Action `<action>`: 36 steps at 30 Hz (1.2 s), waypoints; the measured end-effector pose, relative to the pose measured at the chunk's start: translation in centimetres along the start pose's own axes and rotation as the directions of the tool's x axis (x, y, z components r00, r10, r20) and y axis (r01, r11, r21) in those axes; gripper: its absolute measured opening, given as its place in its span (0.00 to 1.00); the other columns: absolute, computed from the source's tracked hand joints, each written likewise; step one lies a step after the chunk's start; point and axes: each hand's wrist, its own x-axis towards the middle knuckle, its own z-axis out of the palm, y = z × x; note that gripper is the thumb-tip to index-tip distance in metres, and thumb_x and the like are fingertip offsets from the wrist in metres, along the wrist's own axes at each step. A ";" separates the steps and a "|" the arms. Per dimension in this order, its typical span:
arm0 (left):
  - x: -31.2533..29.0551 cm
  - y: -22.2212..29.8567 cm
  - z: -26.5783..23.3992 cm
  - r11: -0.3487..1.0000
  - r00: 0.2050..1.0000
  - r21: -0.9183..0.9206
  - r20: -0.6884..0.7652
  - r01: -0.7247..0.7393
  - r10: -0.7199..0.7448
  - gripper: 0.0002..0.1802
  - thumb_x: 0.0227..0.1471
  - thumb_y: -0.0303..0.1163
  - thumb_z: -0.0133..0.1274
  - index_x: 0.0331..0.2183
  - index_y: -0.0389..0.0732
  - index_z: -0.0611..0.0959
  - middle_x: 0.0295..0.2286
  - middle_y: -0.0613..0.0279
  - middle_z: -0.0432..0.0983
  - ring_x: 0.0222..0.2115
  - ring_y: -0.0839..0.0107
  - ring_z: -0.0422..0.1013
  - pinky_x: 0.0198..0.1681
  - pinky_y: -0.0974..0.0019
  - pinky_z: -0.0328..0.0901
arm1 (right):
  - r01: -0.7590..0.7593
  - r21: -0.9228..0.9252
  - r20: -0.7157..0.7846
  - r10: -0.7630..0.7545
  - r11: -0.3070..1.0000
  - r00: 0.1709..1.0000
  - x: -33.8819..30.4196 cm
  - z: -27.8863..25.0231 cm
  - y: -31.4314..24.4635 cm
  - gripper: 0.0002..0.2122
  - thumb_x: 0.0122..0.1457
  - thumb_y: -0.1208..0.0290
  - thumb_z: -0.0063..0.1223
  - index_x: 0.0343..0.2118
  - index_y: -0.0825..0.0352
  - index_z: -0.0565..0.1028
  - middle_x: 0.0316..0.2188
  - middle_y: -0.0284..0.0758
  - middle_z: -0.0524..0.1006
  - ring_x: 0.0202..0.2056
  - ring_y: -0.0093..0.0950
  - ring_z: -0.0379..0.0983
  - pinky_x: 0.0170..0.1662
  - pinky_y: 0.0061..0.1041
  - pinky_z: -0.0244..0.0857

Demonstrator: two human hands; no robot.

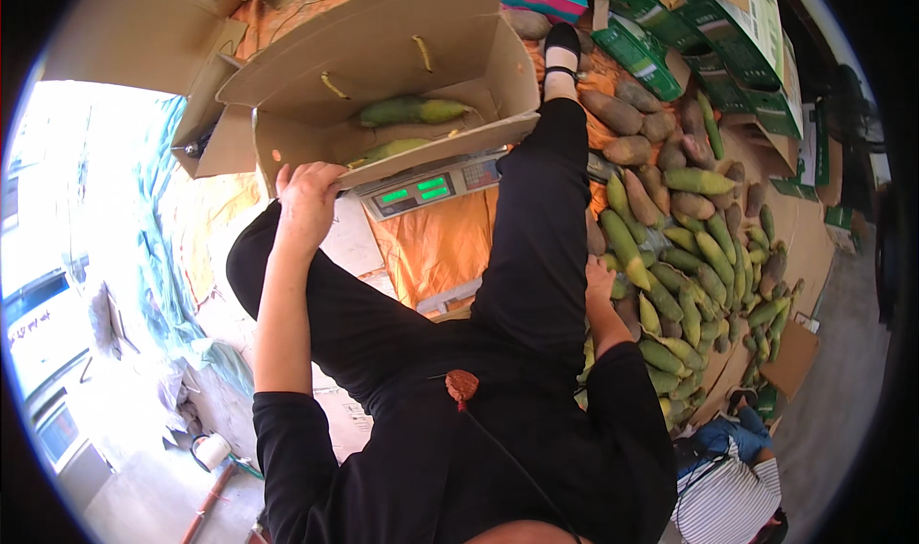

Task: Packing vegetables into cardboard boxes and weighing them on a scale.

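An open cardboard box (383, 51) stands on a digital scale (412, 194) with lit green displays. Inside it lie a long green radish (412, 111) and part of a second one (391, 152). My left hand (308, 199) grips the box's near left corner, fingers bent over the rim. On the other side, my right hand (599, 278) is down beside my knee, at the edge of a heap of green radishes (713, 257). My leg hides part of that hand, and whether it holds anything does not show.
Reddish-brown roots (613, 113) lie among the radishes. Green cartons (708, 46) stand at the far right, and another brown carton (215, 137) is at the left. A person in a striped top (732, 487) is at the lower right. Orange sheeting (431, 247) covers the floor.
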 end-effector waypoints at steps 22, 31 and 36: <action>-0.7 -0.1 0.0 0.998 1.000 -0.049 -0.014 0.027 -0.028 0.11 0.48 0.23 0.48 0.34 0.44 0.82 0.31 0.64 0.76 0.41 0.62 0.69 0.55 0.42 0.51 | 0.858 0.513 -0.850 0.143 0.007 0.507 -4.9 -37.5 -5.2 0.27 0.49 0.86 0.57 0.54 0.71 0.62 0.48 0.35 0.68 0.49 0.26 0.66 0.54 0.27 0.59; -0.7 -0.2 -0.2 0.999 1.000 -0.043 -0.001 0.009 -0.009 0.10 0.48 0.24 0.48 0.34 0.44 0.81 0.30 0.63 0.75 0.41 0.62 0.69 0.55 0.42 0.51 | 0.866 0.080 -0.883 -0.368 0.494 0.291 1.5 -38.9 -18.7 0.26 0.40 0.71 0.65 0.45 0.64 0.69 0.41 0.37 0.71 0.44 0.39 0.65 0.47 0.37 0.62; -0.2 -0.2 0.1 0.999 0.999 -0.029 -0.008 -0.041 0.041 0.10 0.46 0.23 0.50 0.33 0.44 0.81 0.30 0.62 0.75 0.40 0.60 0.69 0.53 0.46 0.53 | 0.629 -0.119 -0.599 -0.561 0.769 0.572 5.4 -35.9 -22.1 0.22 0.42 0.69 0.63 0.43 0.62 0.70 0.41 0.36 0.71 0.46 0.37 0.66 0.43 0.38 0.62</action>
